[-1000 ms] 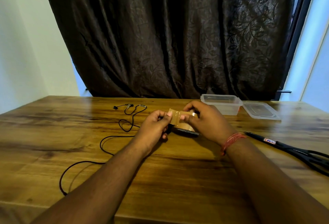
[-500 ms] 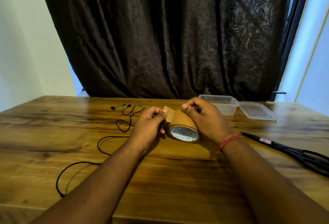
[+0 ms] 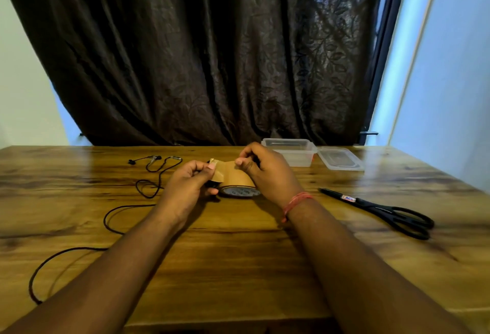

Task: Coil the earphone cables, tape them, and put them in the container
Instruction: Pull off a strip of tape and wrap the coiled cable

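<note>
- Brown tape roll (image 3: 237,184) sat on the wooden table, tilted, its printed side facing the camera; a short peeled-back strip of tape (image 3: 218,169) rose from its top toward the left
- Black earphone cable (image 3: 111,217) sprawled uncoiled across the table's left half, looping from the near edge up toward the far side, with the earbuds (image 3: 155,159) lying at its far end
- Clear plastic container (image 3: 290,151) stood open near the far edge, right of the roll; its clear lid (image 3: 339,159) lay flat just beside it on the right
</note>
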Available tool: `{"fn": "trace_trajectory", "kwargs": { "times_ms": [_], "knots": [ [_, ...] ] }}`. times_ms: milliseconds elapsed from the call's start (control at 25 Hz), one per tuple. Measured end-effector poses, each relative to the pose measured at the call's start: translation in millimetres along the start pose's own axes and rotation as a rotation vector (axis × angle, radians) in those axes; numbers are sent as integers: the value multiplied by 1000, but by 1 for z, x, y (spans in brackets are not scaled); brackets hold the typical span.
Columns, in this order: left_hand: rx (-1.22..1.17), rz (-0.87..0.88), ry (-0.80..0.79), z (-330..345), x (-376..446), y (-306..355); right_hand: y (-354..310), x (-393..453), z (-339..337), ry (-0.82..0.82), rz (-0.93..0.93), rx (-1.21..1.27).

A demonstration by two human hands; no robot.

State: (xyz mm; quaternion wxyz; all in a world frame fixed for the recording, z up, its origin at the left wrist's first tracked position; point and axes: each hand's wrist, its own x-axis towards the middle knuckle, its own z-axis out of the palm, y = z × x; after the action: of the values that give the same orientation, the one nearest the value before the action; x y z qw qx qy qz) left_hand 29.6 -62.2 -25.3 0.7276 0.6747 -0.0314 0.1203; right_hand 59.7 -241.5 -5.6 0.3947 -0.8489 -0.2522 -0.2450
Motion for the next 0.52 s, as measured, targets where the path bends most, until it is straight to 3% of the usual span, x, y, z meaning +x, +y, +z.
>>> {"fn": "trace_trajectory", "kwargs": {
  "times_ms": [200, 320, 520],
  "knots": [
    [-98, -28, -3, -1, 0, -1, 0, -7, -31, -35, 14, -123],
    [-109, -25, -12, -2, 0, -2, 21, -31, -76, -44, 61, -349],
    [-140, -29, -22, 0, 0, -2, 78, -87, -165, -120, 391, -773]
  ]
}}
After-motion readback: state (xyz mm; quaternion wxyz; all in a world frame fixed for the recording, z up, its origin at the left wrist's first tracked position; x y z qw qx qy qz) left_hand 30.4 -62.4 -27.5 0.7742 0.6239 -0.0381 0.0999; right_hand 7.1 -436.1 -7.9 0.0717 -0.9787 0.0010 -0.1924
